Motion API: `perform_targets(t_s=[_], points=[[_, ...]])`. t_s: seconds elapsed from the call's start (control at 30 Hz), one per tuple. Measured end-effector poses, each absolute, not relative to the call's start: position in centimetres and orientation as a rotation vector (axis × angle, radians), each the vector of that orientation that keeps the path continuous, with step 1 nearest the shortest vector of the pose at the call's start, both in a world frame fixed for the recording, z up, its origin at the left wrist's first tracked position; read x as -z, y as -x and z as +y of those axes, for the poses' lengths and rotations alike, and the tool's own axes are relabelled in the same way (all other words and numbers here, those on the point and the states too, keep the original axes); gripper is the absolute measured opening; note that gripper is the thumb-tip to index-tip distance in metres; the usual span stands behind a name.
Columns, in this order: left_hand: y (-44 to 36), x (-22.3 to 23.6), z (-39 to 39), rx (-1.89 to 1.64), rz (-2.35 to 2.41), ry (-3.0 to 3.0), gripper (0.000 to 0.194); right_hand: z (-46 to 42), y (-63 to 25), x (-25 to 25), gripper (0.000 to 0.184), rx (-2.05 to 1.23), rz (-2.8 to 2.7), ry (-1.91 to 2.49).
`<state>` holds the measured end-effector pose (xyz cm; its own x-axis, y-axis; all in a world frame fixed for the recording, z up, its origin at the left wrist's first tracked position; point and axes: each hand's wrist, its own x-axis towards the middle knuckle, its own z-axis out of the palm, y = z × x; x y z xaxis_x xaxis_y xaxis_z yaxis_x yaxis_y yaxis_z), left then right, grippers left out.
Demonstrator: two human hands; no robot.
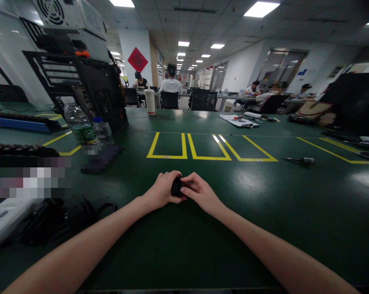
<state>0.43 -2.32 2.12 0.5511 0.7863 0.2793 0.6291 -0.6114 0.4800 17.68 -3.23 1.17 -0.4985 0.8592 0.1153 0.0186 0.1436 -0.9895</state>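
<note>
Between my two hands, just above or on the green table point(184, 241), is a small black object point(176, 187) with a flat face; its kind is not clear. My left hand point(163, 188) wraps around its left side, thumb at the lower edge and fingers over the top. The fingertips and thumb of my right hand point(199, 190) pinch its right edge. The fingers cover much of it. Beyond the hands, several yellow tape outlines point(167, 157) mark the table. A screwdriver-like tool point(303, 161) with a dark handle lies to the right.
At left stand an open black computer case point(101, 94), a power supply point(71, 24) and water bottles point(77, 120). Dark cables point(83, 210) lie near my left forearm. A white cup point(150, 102) and a clipboard point(238, 121) are farther back. Several people sit at tables beyond.
</note>
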Motion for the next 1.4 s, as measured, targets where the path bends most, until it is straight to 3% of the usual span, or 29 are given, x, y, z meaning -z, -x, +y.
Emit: perform_targets(t_s=[0.37,0.6,1.0,1.23,1.4], points=[[-0.5,-0.8,-1.6,-0.733,1.175,-2.527,0.055,-3.2,-17.9,-1.1,0.026,-1.462,-1.709,0.844],[-0.5,-0.6,-1.5,-0.745,1.190,-2.529,0.060,-3.3,-17.6,-1.1,0.016,-1.334,-1.725,0.893],[-0.3,-2.2,-2.4,-0.682,1.150,-2.512,0.056,-3.2,-17.9,-1.2,0.023,-1.452,-1.712,0.844],[-0.5,-0.4,-1.3,-0.751,1.191,-2.536,0.060,-3.1,-17.6,-0.7,0.014,-1.253,-1.764,0.881],[-0.5,-0.9,-1.6,-0.710,1.187,-2.508,0.060,-3.1,-17.5,-1.0,0.025,-1.294,-1.745,0.934]])
